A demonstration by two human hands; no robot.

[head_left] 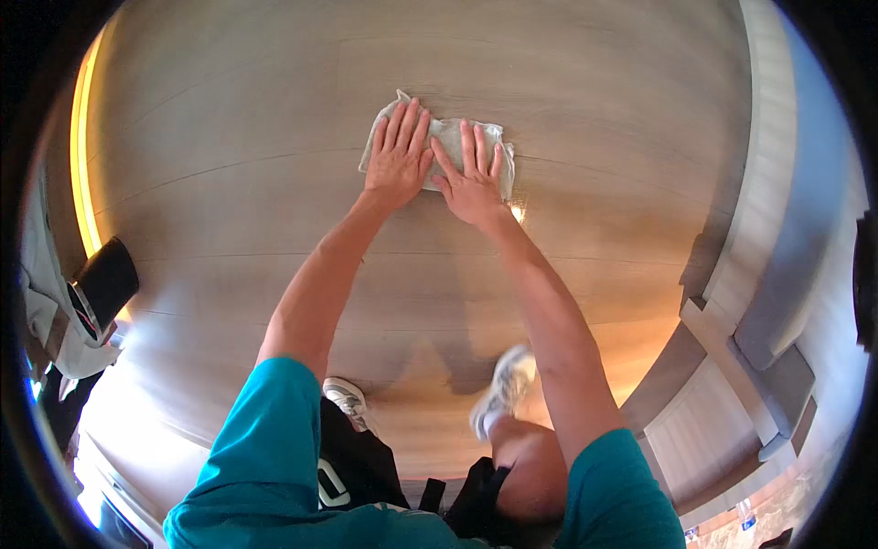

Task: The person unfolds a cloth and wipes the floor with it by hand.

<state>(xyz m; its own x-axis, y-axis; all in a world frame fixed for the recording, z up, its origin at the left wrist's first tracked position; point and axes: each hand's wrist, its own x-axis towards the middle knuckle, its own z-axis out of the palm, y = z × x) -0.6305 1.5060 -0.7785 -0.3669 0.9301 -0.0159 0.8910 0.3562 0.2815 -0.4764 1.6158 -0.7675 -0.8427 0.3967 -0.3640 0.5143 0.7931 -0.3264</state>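
Note:
A pale, thin cloth (448,132) lies spread on the wood-plank floor (412,284), its edges uneven and a corner folded up at the top. My left hand (396,169) rests flat on the cloth's left half, fingers stretched out and pointing forward. On the right half lies my right hand (473,186), palm down with the fingers spread apart. The two hands are close together, the right index finger and thumb near the left hand's edge. Neither hand grips the cloth; both press on it from above.
A lit yellow strip (83,146) runs along the left edge, with a black box-like object (108,279) below it. A cushioned wooden bench (732,366) stands at the right. My shoes (503,389) are on the floor below. A bottle (746,514) shows at lower right.

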